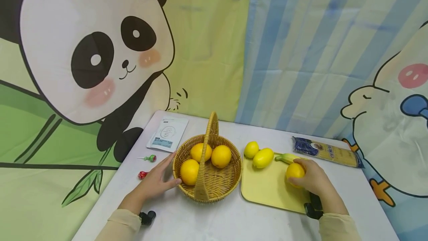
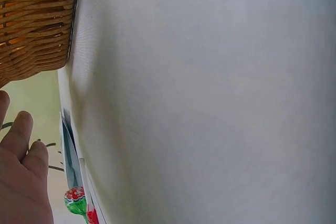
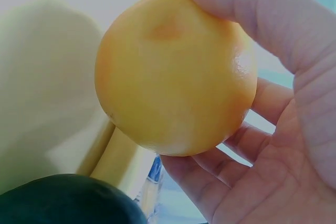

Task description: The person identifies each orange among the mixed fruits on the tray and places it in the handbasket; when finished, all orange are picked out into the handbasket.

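My right hand (image 1: 312,176) grips an orange (image 1: 295,174) over the yellow tray (image 1: 264,192). In the right wrist view the thumb lies on one side of that orange (image 3: 176,74) and the fingers curl round the other. Beside the wicker basket (image 1: 219,192) is my left hand (image 1: 153,181), its fingers extended along the outer wall and its thumb at the near rim. Three oranges (image 1: 221,156) lie inside the basket, under its arched handle (image 1: 202,174). Two lemons (image 1: 263,158) and a banana (image 1: 285,158) lie along the tray's far edge.
A blue and yellow packet (image 1: 326,151) lies behind the tray. Left of the basket are a white pouch (image 1: 168,134), a green lollipop (image 1: 152,158) and a red one (image 1: 142,174). A dark rounded thing (image 3: 68,200) shows low in the right wrist view; its kind is unclear.
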Tool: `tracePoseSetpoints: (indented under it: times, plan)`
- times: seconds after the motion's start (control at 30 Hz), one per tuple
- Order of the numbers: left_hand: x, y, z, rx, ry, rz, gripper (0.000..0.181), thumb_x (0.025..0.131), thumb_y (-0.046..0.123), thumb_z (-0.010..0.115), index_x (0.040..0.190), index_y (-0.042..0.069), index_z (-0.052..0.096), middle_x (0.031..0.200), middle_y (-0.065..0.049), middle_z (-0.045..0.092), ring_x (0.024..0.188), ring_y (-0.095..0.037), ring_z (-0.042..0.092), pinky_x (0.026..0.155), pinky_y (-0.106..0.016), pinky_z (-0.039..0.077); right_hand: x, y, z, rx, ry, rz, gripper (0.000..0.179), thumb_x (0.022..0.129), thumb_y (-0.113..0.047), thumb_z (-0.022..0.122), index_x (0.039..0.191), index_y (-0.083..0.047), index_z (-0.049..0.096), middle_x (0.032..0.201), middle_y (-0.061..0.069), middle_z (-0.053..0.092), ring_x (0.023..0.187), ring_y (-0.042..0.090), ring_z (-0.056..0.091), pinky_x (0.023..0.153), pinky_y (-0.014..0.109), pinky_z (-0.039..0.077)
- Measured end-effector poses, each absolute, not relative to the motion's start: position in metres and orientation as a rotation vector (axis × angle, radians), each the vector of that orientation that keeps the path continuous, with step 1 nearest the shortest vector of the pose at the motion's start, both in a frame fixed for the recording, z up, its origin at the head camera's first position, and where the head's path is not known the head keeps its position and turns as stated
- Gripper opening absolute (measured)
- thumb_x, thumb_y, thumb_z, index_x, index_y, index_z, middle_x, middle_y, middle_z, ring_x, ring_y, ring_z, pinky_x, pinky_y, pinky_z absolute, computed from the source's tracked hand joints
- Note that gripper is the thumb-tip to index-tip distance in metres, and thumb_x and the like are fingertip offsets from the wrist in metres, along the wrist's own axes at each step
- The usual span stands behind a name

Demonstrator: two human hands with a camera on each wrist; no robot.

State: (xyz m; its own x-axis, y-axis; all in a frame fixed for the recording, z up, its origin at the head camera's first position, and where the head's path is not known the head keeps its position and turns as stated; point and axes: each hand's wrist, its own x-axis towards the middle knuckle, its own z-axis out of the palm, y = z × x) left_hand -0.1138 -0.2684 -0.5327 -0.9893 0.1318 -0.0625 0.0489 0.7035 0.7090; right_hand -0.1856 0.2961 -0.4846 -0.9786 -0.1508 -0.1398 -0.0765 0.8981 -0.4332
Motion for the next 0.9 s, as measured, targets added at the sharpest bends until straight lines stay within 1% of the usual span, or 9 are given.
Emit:
tracePoseSetpoints:
  times: [0.1, 0.27, 0.43, 0.6, 0.7, 0.9]
  plan:
    - [-0.114, -0.268, -0.532, 0.147, 2.797, 1.163, 0.106, 0.084, 0.066, 0.077, 0.167, 0.041, 0.017, 0.175, 0.001, 0.024, 0.162, -0.038, 0.025, 0.123, -0.071, 0.029, -0.188, 0.295, -0.482, -0.218, 2.904, -0.662, 0.084, 0.081, -0.041, 0.088, 0.146, 0.001, 0.055, 0.141, 0.033, 0.056, 0.117, 0.046, 0.058, 0.094, 0.064, 0.053]
    - [-0.113, -0.268, -0.532, 0.146, 2.8, 1.168, 0.106, 0.084, 0.065, 0.077, 0.168, 0.038, 0.018, 0.175, 0.0, 0.025, 0.161, -0.038, 0.025, 0.123, -0.072, 0.029, -0.191, 0.289, -0.477, -0.272, 2.918, -0.695, 0.083, 0.081, -0.04, 0.089, 0.145, 0.001, 0.057, 0.143, 0.031, 0.058, 0.12, 0.046, 0.059, 0.096, 0.064, 0.054]
    - [-0.113, -0.267, -0.532, 0.142, 2.794, 1.169, 0.106, 0.084, 0.065, 0.078, 0.167, 0.04, 0.017, 0.175, 0.001, 0.024, 0.162, -0.037, 0.024, 0.124, -0.071, 0.028, -0.195, 0.282, -0.471, -0.307, 2.926, -0.713, 0.081, 0.081, -0.039, 0.089, 0.144, 0.0, 0.058, 0.143, 0.03, 0.059, 0.121, 0.045, 0.06, 0.098, 0.064, 0.053]
    - [-0.112, -0.267, -0.532, 0.14, 2.792, 1.166, 0.106, 0.083, 0.065, 0.078, 0.167, 0.041, 0.017, 0.176, 0.001, 0.023, 0.162, -0.037, 0.024, 0.125, -0.07, 0.027, -0.197, 0.274, -0.466, -0.359, 2.936, -0.737, 0.077, 0.081, -0.037, 0.089, 0.143, -0.001, 0.06, 0.139, 0.027, 0.063, 0.115, 0.04, 0.063, 0.093, 0.058, 0.056]
    - [-0.112, -0.267, -0.531, 0.138, 2.79, 1.166, 0.107, 0.083, 0.065, 0.078, 0.167, 0.041, 0.017, 0.176, 0.001, 0.023, 0.162, -0.037, 0.024, 0.125, -0.07, 0.027, -0.198, 0.269, -0.462, -0.361, 2.941, -0.735, 0.077, 0.082, -0.039, 0.088, 0.144, -0.003, 0.059, 0.139, 0.027, 0.062, 0.115, 0.039, 0.062, 0.09, 0.057, 0.057]
    - [-0.113, -0.266, -0.531, 0.135, 2.784, 1.165, 0.107, 0.083, 0.066, 0.077, 0.167, 0.042, 0.016, 0.176, 0.002, 0.023, 0.162, -0.037, 0.023, 0.125, -0.07, 0.027, -0.199, 0.26, -0.453, -0.338, 2.949, -0.747, 0.078, 0.082, -0.041, 0.087, 0.146, -0.007, 0.058, 0.142, 0.029, 0.056, 0.12, 0.043, 0.058, 0.092, 0.06, 0.055]
